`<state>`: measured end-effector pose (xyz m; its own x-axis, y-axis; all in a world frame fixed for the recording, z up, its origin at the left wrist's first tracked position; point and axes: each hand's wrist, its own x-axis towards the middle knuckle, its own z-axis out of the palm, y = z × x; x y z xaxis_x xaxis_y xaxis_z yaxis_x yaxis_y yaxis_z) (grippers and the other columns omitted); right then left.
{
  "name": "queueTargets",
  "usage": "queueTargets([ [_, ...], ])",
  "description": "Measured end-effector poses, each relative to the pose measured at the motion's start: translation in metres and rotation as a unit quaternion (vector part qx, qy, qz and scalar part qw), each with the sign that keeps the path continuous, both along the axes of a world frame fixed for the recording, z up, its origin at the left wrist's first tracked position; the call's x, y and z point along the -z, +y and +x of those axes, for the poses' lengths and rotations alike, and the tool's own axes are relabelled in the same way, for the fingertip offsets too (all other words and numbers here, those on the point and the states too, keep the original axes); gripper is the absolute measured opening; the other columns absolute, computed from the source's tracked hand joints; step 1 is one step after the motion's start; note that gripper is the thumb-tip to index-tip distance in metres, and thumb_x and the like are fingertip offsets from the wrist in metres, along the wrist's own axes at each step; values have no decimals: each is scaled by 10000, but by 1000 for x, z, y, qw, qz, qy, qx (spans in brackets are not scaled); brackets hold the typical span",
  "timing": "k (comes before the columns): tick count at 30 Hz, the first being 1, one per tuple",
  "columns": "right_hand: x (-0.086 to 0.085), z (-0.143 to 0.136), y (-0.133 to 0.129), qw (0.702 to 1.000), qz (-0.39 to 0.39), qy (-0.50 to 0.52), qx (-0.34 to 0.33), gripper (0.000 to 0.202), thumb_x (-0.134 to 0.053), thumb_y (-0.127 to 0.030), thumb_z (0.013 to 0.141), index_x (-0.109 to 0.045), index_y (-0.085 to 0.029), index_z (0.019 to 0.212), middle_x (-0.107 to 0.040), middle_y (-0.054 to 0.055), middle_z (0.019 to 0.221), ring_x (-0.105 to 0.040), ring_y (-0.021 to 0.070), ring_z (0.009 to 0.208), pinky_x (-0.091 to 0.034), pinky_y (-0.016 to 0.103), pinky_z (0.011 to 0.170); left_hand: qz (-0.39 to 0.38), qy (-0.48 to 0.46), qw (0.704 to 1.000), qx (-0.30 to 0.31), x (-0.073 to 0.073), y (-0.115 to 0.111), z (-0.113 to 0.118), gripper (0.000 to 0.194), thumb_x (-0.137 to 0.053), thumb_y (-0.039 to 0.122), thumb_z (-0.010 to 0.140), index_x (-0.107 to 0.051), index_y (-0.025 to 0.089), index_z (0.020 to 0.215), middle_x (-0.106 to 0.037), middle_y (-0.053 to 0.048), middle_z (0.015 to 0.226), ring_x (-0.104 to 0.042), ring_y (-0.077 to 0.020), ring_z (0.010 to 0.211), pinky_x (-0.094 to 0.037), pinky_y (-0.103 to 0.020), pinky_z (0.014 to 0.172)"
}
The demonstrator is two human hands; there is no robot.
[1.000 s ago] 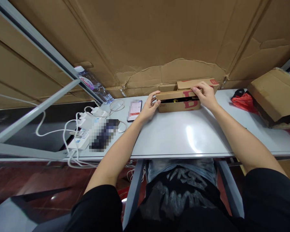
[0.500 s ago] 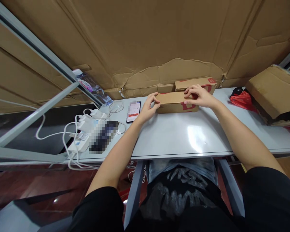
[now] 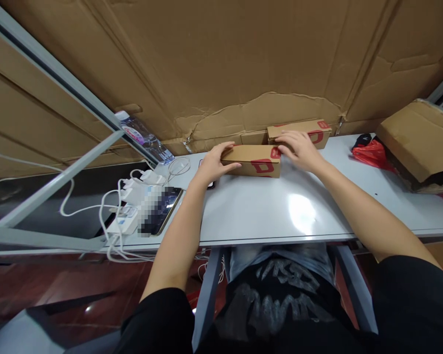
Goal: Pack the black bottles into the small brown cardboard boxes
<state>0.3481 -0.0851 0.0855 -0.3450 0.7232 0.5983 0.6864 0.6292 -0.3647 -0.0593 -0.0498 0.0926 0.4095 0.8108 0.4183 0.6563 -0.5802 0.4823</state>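
Observation:
A long, closed cardboard box (image 3: 249,168) with red print lies on the white table (image 3: 258,216). My left hand (image 3: 217,163) is wrapped round its left end, thumb along the front side and fingers over the back. At the box's right end is my right hand (image 3: 301,151), its fingers stretched and apart, fingertips at the corner; whether they press on it I cannot tell. Behind, a second cardboard box (image 3: 319,133) with red print stands against the cardboard wall, partly hidden by my right hand. A phone (image 3: 211,185) is mostly covered by my left hand.
On the left are a power strip (image 3: 122,221) with white plugs and cables, another phone (image 3: 162,211), and a tilted water bottle (image 3: 143,137) by the metal frame (image 3: 59,177). To the right, a red plastic bag (image 3: 370,153) lies beside a larger open carton (image 3: 420,142).
The front box has slid left, and its red-printed right end now shows. My left hand moved left with it, over the phone; my right hand's fingers have straightened.

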Motion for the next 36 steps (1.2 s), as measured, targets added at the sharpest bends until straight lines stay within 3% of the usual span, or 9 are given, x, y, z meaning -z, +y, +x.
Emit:
queueTargets([
  [2, -2, 8, 2, 996, 10, -42, 80, 624, -407, -399, 1303, -823, -198, 1721, -759, 169, 1869, -583, 437, 1866, -386, 736, 1531, 11, 23, 1000, -18, -2, 6, -11, 882, -934, 726, 1013, -752, 286, 1755, -793, -157, 1810, -739, -431, 1724, -563, -622, 1528],
  [5, 0, 22, 7, 982, -15, -87, 165, 679, -413, -354, 1294, -695, -139, 1872, -593, 176, 2022, -471, 457, 1936, -305, 764, 1565, 34, 49, 997, -50, 0, 13, -21, 790, -871, 701, 1046, -853, 235, 1683, -777, -178, 1819, -710, -455, 1742, -515, -643, 1558],
  [11, 14, 39, 23, 971, -40, -87, 218, 581, -533, -383, 1258, -761, -166, 1748, -704, 259, 1891, -603, 536, 1783, -304, 868, 1538, 50, 56, 994, -79, 7, 18, -22, 738, -850, 682, 1077, -880, 252, 1676, -805, -165, 1776, -715, -431, 1719, -528, -621, 1536],
  [15, 15, 53, 36, 970, -40, -58, 234, 368, -655, -332, 1203, -839, -257, 1513, -796, 250, 1741, -625, 597, 1705, -198, 1073, 1464, 55, 52, 994, -85, 8, 21, -25, 711, -874, 700, 1065, -904, 259, 1622, -830, -171, 1737, -720, -446, 1703, -535, -644, 1522],
  [17, 13, 63, 42, 968, -53, -53, 238, 259, -708, -328, 1179, -853, -271, 1386, -817, 252, 1678, -626, 625, 1664, -209, 1149, 1381, 57, 46, 993, -93, 11, 23, -25, 712, -885, 699, 1054, -907, 255, 1611, -832, -181, 1724, -723, -456, 1696, -534, -661, 1521],
  [19, 12, 75, 47, 970, -58, -50, 231, 181, -740, -330, 1162, -844, -274, 1299, -826, 255, 1641, -627, 628, 1621, -315, 1140, 1310, 61, 32, 992, -106, 16, 25, -23, 706, -888, 692, 1048, -906, 256, 1604, -827, -185, 1729, -715, -459, 1702, -522, -675, 1530],
  [23, 10, 91, 49, 976, -58, -44, 206, 133, -718, -346, 1168, -827, -272, 1185, -840, 239, 1599, -611, 604, 1583, -471, 992, 1227, 78, 2, 989, -127, 29, 33, -12, 675, -883, 694, 1055, -903, 263, 1574, -822, -185, 1729, -686, -449, 1722, -478, -690, 1563],
  [28, 5, 83, 40, 978, -51, -41, 198, 139, -702, -351, 1155, -811, -267, 1142, -843, 242, 1599, -622, 599, 1609, -466, 970, 1219, 73, 19, 992, -103, 25, 50, 1, 693, -846, 698, 1071, -873, 242, 1592, -795, -218, 1754, -649, -474, 1748, -438, -733, 1575],
  [36, 1, 75, 34, 982, -41, -40, 180, 109, -739, -354, 1116, -749, -264, 1053, -874, 252, 1523, -660, 610, 1560, -476, 1032, 1166, 67, 104, 984, -127, 9, 76, 7, 720, -715, 896, 1059, -846, 289, 1423, -811, -265, 1626, -695, -571, 1565, -580, -881, 1376],
])
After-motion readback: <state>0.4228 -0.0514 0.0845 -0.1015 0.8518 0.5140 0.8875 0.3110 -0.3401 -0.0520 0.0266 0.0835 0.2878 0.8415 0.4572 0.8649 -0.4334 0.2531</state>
